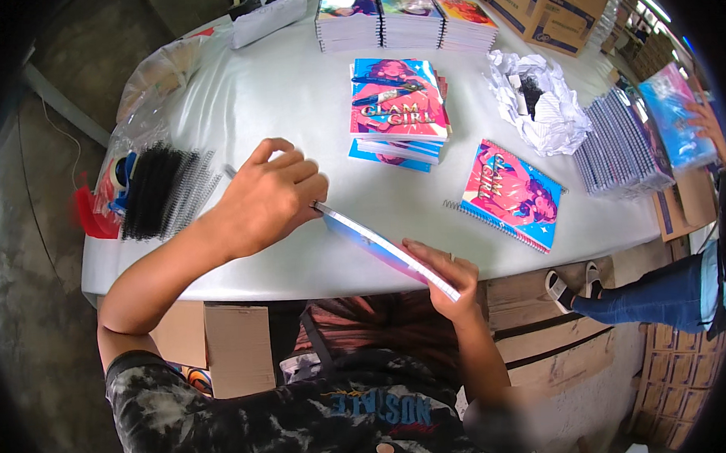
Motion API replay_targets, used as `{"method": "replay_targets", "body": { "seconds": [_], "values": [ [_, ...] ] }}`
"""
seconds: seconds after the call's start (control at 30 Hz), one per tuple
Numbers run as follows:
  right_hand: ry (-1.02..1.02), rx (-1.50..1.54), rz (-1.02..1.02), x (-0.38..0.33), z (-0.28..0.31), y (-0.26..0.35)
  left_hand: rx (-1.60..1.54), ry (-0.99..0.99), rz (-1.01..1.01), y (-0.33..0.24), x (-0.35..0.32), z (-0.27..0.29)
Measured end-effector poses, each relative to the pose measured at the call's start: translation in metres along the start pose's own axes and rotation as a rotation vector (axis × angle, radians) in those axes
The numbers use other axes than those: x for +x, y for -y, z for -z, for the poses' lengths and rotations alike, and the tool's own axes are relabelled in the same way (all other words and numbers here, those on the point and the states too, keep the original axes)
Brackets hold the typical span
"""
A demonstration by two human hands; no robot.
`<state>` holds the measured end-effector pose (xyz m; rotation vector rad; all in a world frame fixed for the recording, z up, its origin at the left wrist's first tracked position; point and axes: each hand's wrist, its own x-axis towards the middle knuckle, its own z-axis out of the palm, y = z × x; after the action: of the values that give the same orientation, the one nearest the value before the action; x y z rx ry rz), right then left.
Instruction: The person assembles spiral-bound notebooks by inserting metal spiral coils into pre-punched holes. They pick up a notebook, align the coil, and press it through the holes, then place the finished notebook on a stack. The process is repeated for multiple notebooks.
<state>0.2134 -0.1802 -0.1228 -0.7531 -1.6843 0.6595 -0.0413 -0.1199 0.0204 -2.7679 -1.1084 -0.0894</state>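
My right hand [446,273] grips the lower right end of a thin notebook [380,246], held tilted and nearly edge-on above the table's front edge. At its upper left end, my left hand [268,197] is closed with the fingertips at the corner. A grey spiral coil [230,172] pokes out behind that hand, mostly hidden by it. To the right lies a pink and blue notebook [514,194] with a coil along its edge. Beyond my hands, a pen [378,97] rests on a stack of matching notebooks [399,124].
Black and grey spiral coils [163,191] lie at the left beside a tape roll [120,172]. Crumpled paper [540,105] and a row of bound notebooks [623,142] sit at the right. Notebook stacks [380,31] and cardboard boxes [544,12] stand at the back. Another person's hand [705,122] shows far right.
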Motion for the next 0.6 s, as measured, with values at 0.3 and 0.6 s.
{"method": "replay_targets", "body": {
  "seconds": [0.3,0.6],
  "values": [
    [-0.028,-0.056,0.157,0.003,-0.012,0.004,0.292,-0.456,-0.227,-0.019,-0.071,-0.140],
    [-0.008,-0.031,0.252,0.001,-0.022,0.000,-0.001,-0.284,0.028,-0.025,-0.052,-0.135]
  ]
}}
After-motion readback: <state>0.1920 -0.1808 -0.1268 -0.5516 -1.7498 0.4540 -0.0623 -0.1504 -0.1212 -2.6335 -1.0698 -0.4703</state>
